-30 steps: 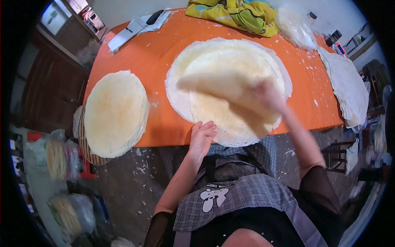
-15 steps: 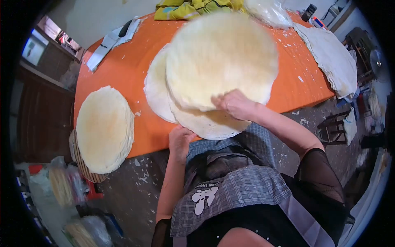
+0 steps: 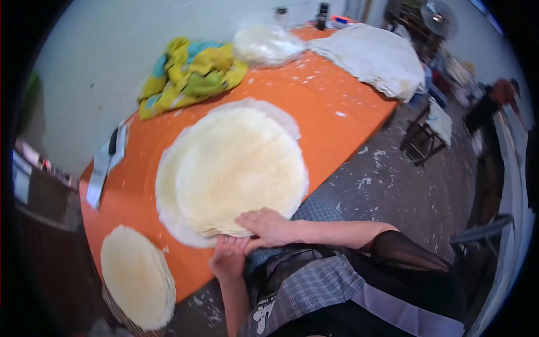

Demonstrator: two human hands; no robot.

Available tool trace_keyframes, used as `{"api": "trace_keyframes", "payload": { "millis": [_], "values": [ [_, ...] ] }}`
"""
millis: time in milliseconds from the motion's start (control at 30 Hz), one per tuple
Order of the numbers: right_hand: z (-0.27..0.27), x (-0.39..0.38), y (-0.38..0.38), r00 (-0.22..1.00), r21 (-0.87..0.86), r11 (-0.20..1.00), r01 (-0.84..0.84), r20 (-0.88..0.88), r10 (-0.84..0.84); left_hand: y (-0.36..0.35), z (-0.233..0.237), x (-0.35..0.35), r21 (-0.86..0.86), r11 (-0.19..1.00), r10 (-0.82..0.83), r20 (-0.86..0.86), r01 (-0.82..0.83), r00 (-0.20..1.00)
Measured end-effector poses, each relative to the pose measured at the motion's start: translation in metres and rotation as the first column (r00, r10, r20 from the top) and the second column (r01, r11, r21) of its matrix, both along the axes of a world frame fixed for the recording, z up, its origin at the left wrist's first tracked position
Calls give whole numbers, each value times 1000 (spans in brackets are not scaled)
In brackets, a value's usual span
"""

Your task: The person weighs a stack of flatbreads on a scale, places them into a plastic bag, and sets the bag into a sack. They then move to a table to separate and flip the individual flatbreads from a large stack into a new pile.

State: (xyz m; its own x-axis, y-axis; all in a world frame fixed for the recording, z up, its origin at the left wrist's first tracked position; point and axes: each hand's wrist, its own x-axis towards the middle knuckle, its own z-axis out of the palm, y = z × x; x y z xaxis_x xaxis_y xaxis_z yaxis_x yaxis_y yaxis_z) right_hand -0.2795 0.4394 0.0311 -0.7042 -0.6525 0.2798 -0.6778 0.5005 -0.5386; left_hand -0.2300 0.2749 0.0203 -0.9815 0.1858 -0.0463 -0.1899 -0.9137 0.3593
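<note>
Large round, thin flatbreads (image 3: 241, 163) lie in an overlapping pile on the orange tabletop, with layered edges facing me. My right hand (image 3: 268, 226) grips the near edge, its fingers on top and its thumb pointing down below the rim. Against that same edge, my left hand (image 3: 229, 258) has its fingertips tucked at the underside, close to my right thumb. Both hands touch the flatbreads at this one spot. A second stack of flatbreads (image 3: 135, 278) sits at the table's left corner on a slatted round board.
A knife (image 3: 112, 140) lies on a white wrapper (image 3: 98, 174) at the left edge. Toward the back are a yellow cloth (image 3: 196, 76), a clear plastic bag (image 3: 266, 45) and a white cloth (image 3: 376, 59). A stool (image 3: 424, 132) stands right; another person (image 3: 494, 104) is beyond.
The upper flatbread, lifted and blurred before, now lies down on the pile. My right hand has come down and left beside my left hand. The view has turned right.
</note>
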Motion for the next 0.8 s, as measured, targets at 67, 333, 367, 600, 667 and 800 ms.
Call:
{"api": "trace_keyframes", "payload": {
  "millis": [67,333,367,600,667,800],
  "values": [
    [-4,-14,3,999,5,1000,22,28,-22,1,4,-9,-37,999,19,46,-17,999],
    [143,-124,20,862,-87,994,-69,-507,15,5,3,-55,345,933,-67,455,-106,888],
    [166,-111,19,863,-44,996,-75,-503,43,9,0,-66,362,929,-80,387,-72,919],
    [121,-3,-3,689,135,943,-305,-652,317,32,-9,-106,-125,989,-28,337,75,941],
    [66,15,-10,661,142,939,-313,-677,323,31,-13,-98,-295,951,16,328,87,944],
    [111,15,1,721,52,935,-351,-622,305,15,-19,-75,-564,820,85,293,100,952]
  ]
}}
